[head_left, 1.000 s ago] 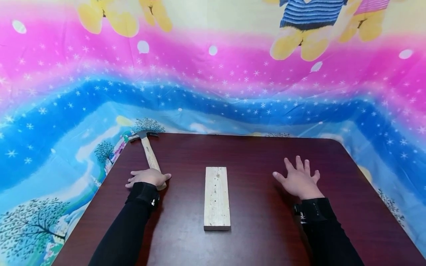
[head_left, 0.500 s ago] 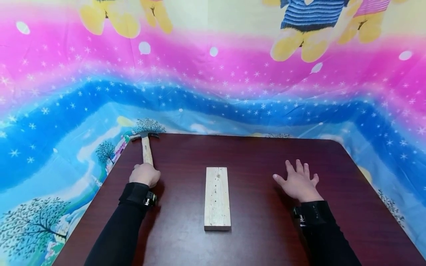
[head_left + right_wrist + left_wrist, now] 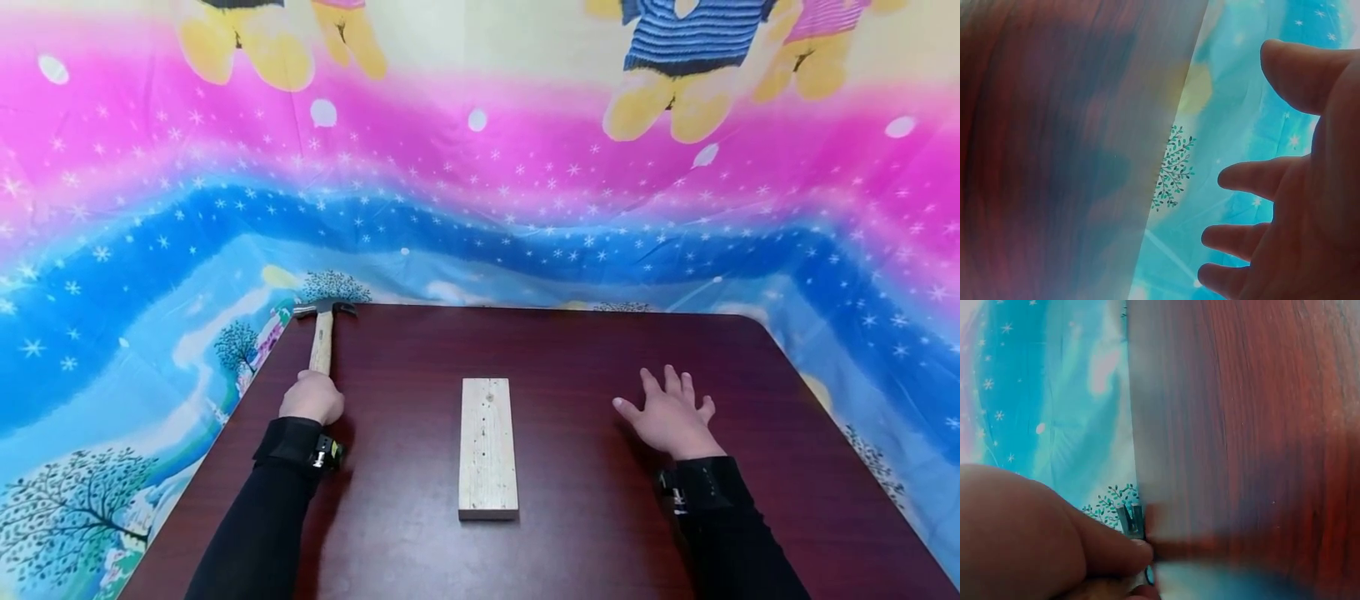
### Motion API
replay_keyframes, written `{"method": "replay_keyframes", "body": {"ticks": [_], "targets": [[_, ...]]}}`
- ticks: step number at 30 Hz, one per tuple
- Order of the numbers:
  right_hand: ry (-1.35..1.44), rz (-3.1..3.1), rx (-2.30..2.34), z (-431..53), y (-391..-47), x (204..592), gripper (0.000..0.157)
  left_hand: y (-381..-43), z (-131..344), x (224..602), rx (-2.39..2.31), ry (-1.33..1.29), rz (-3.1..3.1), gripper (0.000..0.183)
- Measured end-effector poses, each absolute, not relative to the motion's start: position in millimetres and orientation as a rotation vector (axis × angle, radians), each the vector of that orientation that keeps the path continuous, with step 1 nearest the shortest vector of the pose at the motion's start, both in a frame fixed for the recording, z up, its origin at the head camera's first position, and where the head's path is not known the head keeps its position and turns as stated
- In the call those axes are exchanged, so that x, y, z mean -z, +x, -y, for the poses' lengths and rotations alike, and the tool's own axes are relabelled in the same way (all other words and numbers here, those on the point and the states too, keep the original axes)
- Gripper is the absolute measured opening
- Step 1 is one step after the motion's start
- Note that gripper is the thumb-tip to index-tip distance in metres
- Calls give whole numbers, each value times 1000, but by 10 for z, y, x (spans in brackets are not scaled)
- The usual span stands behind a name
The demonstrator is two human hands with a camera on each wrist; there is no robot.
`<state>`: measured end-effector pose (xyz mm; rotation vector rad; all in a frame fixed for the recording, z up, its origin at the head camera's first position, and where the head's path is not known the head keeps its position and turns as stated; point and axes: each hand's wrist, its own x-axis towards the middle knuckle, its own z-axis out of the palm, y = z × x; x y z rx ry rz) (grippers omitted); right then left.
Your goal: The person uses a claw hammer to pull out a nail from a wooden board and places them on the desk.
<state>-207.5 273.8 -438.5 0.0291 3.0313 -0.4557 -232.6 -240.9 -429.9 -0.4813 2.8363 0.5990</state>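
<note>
While the left hand (image 3: pixel 311 397) grips the hammer (image 3: pixel 322 337), its head toward 12 o'clock, the right hand (image 3: pixel 670 418) is empty, widely spread; between them on the counter (image 3: pixel 570 367), the board (image 3: pixel 487 454) lies at the left hand's 3-to-4 o'clock, long axis 12-to-6.

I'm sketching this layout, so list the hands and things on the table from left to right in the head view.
Left hand gripping the hammer, wooden board, right hand.

Cartoon fabric (image 3: pixel 480 196) around a dark table (image 3: pixel 570 375) marks a screened-off workspace.
</note>
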Motion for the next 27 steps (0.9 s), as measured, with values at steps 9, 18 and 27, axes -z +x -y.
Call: {"method": "replay_keyframes", "body": {"ticks": [9,18,27], "targets": [[40,-3081,462,-2790,-2008,4339,91,-2273,2426,4403,-750,-447,-2921,38],[28,-3099,443,-2801,-1979,4331,88,-2251,2421,4407,-857,-470,-3023,38],[-39,-3170,399,-2681,-1945,4200,84,-2229,2336,4296,-1065,-338,-3290,51]]}}
